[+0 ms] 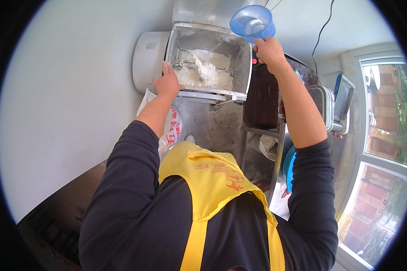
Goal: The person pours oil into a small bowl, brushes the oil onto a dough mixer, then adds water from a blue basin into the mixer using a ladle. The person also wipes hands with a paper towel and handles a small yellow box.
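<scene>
A metal dough mixer [249,73] with its top uncovered stands before me. White flour [207,73] lies in its trough around a metal mixing shaft [186,64]. My left hand [168,81] rests on the trough's near left rim, fingers spread and holding nothing. My right hand [269,52] grips the handle of a blue translucent plastic scoop [252,22], raised beyond the trough's far right corner. The inside of the scoop faces up to the camera; whether anything is in it I cannot tell. A red button [254,61] shows on the mixer's right side, just below my right hand.
A white printed sack [171,130] stands on the floor at the mixer's near left. On the right are a dark red-brown surface [261,98], a metal-framed rack [278,149], a blue round container [290,166] and metal trays [322,105]. A black cable [317,44] hangs on the wall.
</scene>
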{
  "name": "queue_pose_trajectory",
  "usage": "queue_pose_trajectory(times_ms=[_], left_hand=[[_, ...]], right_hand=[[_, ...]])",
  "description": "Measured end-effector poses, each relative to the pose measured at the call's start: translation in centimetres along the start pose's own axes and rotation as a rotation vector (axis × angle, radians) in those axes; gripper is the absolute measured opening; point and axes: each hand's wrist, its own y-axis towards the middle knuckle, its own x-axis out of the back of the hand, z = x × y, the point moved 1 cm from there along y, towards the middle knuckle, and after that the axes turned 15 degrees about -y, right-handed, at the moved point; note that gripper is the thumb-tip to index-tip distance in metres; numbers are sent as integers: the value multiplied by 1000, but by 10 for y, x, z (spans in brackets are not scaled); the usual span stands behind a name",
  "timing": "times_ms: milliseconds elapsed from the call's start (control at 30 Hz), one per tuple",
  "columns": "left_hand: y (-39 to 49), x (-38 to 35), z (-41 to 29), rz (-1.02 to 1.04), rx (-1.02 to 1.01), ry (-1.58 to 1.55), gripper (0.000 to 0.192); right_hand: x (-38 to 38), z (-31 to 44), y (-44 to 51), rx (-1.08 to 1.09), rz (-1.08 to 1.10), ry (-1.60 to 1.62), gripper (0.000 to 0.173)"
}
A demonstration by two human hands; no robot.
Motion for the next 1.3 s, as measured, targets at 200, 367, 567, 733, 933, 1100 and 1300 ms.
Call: queue_pose_trajectory(times_ms=[200, 367, 567, 733, 933, 1100, 1300], left_hand=[[-1, 1, 2, 0, 0, 8, 122], [-1, 0, 1, 4, 0, 19, 124], [0, -2, 2, 0, -2, 8, 123], [0, 0, 1, 4, 1, -6, 122], [-1, -1, 2, -7, 1, 2, 123], [-1, 1, -1, 9, 8, 11, 123], [2, -2, 2, 0, -2, 27, 125]], right_hand=[[7, -11, 12, -12, -21, -179, 30], [1, 0, 20, 28, -7, -125, 23], [-8, 30, 28, 114, 19, -124, 25], [-4, 45, 34, 117, 18, -77, 26], [13, 51, 27, 127, -47, -116, 28], [27, 41, 30, 95, -48, -151, 30], [32, 37, 36, 77, -78, -279, 30]])
